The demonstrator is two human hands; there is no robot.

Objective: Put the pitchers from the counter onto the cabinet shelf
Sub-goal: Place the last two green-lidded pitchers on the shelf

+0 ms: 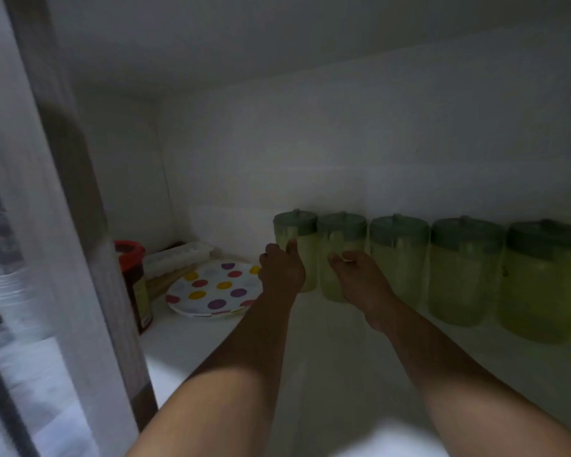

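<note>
Several pale yellow-green pitchers with dark green lids stand in a row along the back wall of the white cabinet shelf (pixel 327 374). My left hand (pixel 282 270) wraps the leftmost pitcher (pixel 295 232), with the thumb on its front and the fingers around its left side. My right hand (pixel 360 278) is in front of the second pitcher (pixel 342 235), fingers curled against it. Whether it grips is unclear. Three other pitchers (pixel 399 255), (pixel 462 272), (pixel 541 285) stand untouched to the right.
A polka-dot plate (pixel 211 291) lies left of the pitchers. Behind it is a white tray (pixel 175 257), and a red-lidded jar (pixel 134 275) stands at the far left. The cabinet door edge (pixel 89 258) rises on the left. Bare shelf surface lies in front of the row.
</note>
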